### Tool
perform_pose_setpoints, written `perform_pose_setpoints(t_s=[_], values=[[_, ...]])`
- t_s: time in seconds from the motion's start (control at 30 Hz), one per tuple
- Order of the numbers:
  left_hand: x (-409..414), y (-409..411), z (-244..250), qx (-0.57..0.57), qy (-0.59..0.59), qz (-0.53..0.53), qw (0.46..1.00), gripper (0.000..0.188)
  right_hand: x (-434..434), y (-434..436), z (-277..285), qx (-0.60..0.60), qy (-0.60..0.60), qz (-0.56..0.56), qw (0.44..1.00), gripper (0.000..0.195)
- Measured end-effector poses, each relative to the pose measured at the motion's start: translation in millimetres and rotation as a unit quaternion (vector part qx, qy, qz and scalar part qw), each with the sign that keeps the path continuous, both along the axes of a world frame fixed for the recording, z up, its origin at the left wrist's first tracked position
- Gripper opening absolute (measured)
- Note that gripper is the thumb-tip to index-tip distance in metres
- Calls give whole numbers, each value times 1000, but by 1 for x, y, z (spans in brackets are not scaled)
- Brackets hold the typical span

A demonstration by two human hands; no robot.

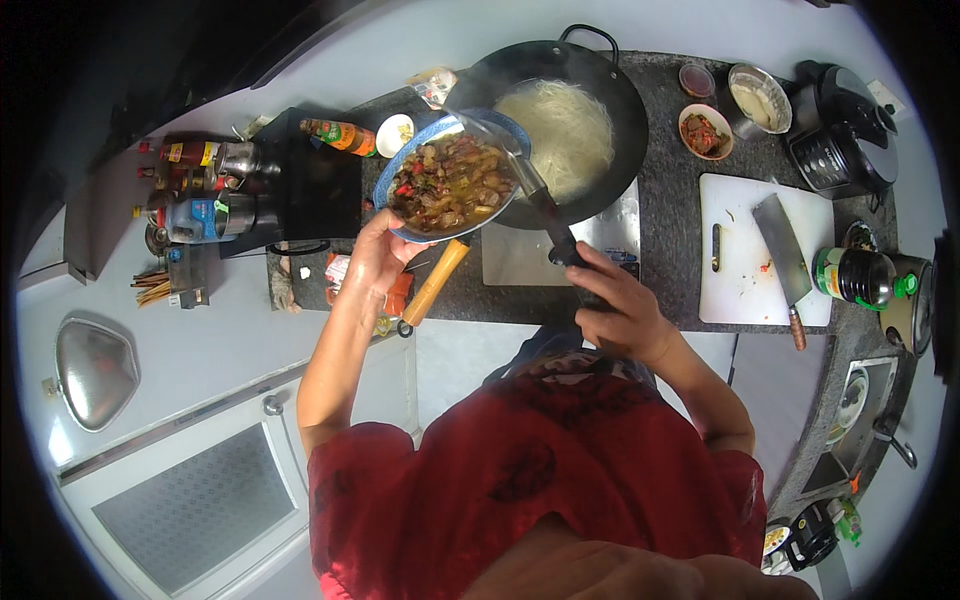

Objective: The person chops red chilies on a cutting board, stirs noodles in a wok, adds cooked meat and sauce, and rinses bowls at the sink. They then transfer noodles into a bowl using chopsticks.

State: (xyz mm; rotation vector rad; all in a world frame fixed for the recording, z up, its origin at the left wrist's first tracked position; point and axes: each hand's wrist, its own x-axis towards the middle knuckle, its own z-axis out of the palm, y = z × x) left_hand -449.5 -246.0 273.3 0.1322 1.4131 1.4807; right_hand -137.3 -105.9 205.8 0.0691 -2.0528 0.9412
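My left hand [387,251] grips the near rim of a blue-and-white bowl [385,174] filled with a cooked stir-fried dish [450,184]. The bowl is held above the counter, overlapping the left side of a black wok [630,142]. In the wok, pale noodles [566,135] lie in cloudy liquid. My right hand [619,300] is closed around the dark handle of a metal spatula [531,177], whose head reaches over the bowl's right side. Whether the spatula touches the food, I cannot tell. The wok's wooden handle [436,282] points toward me below the bowl.
A white cutting board [731,247] bears a cleaver [784,244]. Near it stand a small bowl of chopped red food [705,132], a metal pot [759,101], a rice cooker [829,154] and a dark sauce bottle [859,276]. Several bottles [191,155] and a white bowl [395,135] are at the left.
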Motion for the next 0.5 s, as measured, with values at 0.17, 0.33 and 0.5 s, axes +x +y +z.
perform_pose_setpoints(t_s=[0.17,0.33,0.5], values=[[15,16,-12,-21,30,7,999,49,15,4,3,89,-58,32,994,11],[26,21,-32,0,25,-3,1000,51,25,15,14,163,-80,65,981,13],[34,16,-48,35,1,53,998,52,36,23,27,166,-86,122,975,13]])
